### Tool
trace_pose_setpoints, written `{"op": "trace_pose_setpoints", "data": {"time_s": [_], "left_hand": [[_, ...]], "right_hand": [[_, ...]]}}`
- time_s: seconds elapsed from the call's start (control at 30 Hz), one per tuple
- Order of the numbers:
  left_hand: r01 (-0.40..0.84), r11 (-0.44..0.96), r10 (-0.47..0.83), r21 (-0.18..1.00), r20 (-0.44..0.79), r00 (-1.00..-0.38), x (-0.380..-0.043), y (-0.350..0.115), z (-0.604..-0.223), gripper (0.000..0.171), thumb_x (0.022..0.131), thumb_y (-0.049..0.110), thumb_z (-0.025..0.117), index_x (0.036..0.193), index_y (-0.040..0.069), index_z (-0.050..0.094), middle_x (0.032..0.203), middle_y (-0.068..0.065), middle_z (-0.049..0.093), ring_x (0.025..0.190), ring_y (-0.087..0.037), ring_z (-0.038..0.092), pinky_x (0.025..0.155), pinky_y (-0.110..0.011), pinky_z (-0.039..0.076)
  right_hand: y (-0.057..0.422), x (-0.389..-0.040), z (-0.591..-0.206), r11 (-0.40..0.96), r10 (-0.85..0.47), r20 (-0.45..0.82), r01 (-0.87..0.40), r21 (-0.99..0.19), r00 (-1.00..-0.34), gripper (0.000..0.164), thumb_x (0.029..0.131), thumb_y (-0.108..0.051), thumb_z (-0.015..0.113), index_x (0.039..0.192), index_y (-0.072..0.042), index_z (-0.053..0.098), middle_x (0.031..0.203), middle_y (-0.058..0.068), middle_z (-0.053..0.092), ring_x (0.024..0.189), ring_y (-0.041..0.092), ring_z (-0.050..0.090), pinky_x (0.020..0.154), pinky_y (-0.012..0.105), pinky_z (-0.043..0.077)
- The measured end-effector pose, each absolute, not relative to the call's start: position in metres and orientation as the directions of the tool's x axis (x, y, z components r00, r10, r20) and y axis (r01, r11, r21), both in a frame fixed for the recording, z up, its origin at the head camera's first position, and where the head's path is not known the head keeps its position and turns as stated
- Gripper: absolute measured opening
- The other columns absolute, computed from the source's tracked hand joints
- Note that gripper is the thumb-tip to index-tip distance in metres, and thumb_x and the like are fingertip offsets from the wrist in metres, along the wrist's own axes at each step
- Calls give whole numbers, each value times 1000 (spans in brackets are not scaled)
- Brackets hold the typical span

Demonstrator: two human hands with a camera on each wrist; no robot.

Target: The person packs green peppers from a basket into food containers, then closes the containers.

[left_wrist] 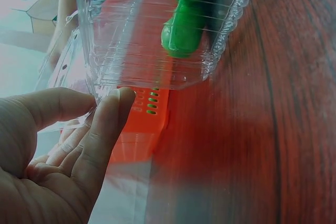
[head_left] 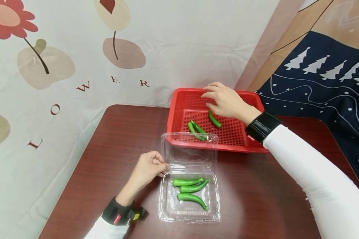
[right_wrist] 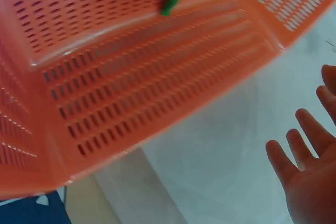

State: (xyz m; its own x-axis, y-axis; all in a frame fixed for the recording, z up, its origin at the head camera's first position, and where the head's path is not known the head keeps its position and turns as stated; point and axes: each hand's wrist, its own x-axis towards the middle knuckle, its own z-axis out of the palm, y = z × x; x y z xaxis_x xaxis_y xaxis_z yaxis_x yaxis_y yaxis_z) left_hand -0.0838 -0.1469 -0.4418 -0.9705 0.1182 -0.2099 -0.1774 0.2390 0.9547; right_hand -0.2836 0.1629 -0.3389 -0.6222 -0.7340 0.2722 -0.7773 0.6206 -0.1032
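Observation:
A clear plastic clamshell box [head_left: 164, 212] lies on the table with its lid [head_left: 189, 156] raised. Three green chili peppers [head_left: 192, 188] lie inside it. At the box's left hinge corner, my left hand [head_left: 148, 167] pinches the plastic edge between thumb and fingers, as the left wrist view also shows. Beyond the box stands a red perforated basket [head_left: 239, 147] holding three more peppers: two together at the left and a single curved pepper [head_left: 214, 120] near the middle. My right hand [head_left: 224, 101] hovers over the basket with fingers spread and nothing in them.
Everything stands on a dark red-brown wooden table [head_left: 107, 159]. A pale cloth [head_left: 179, 39] with flower prints and letters hangs behind it. To the right is a dark blue cloth [head_left: 317, 89] with white trees. The raised lid overlaps the basket's front rim in the head view.

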Motion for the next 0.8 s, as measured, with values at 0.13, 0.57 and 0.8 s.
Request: {"op": "trace_pose_setpoints", "data": {"time_s": [0.13,0.57,0.8], "left_hand": [[-192,237,110,952,-223,-969,-82,-148,-441,18,84,-6,78,85,-2,60,75,-17,75,62,-24,73,62,-39,66],[-170,202,129,965,-199,-971,-83,-151,-441,18,86,-7,77,86,-5,59,77,-19,75,66,-25,74,63,-40,66],[-163,228,121,960,-194,-973,-84,-148,-442,17,84,-6,77,85,-2,60,72,-14,74,62,-21,72,63,-43,66]], "right_hand": [[163,-294,-357,634,-759,142,-771,-64,-636,41,87,7,62,126,1,72,137,25,64,135,42,50,115,54,45],[162,-305,-404,629,-771,-139,-777,-17,-621,36,86,15,64,110,-7,80,118,15,74,117,37,59,96,49,57],[167,-305,-411,676,-725,-181,-737,-1,-665,27,86,12,70,94,-12,80,104,12,75,102,34,60,88,50,56]]}}
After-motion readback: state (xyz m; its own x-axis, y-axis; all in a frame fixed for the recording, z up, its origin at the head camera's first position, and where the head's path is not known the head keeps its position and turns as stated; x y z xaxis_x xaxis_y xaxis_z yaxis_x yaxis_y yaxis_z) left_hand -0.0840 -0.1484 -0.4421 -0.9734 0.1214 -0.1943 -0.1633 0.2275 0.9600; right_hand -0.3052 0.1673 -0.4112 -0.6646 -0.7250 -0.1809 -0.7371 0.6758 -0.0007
